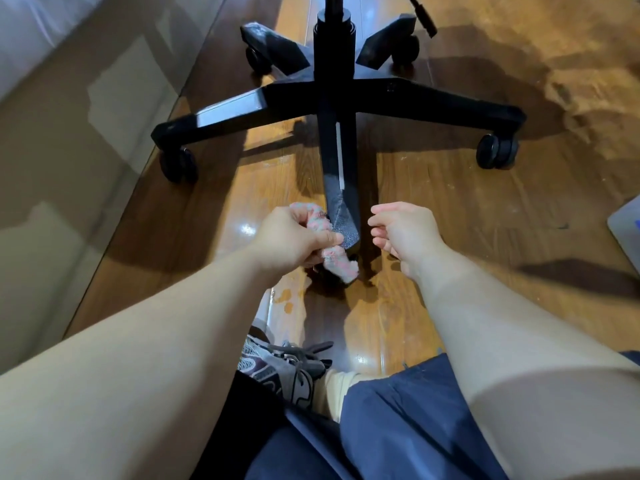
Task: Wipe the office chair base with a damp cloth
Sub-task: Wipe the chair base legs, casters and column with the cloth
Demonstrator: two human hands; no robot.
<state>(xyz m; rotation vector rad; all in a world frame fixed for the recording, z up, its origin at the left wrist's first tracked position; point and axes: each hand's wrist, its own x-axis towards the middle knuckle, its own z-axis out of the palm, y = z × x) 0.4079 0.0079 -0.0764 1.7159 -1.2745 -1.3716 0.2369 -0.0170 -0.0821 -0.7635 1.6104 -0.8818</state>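
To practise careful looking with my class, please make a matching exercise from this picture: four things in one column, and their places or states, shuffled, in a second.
Things:
1 cloth
2 right hand
3 shoe
4 chair base

Places or states:
A holds nothing
B black, five legs
C gripped in the left hand at the nearest leg's tip
D grey, laced, near the picture's bottom edge

Pairs: 1-C, 2-A, 3-D, 4-B
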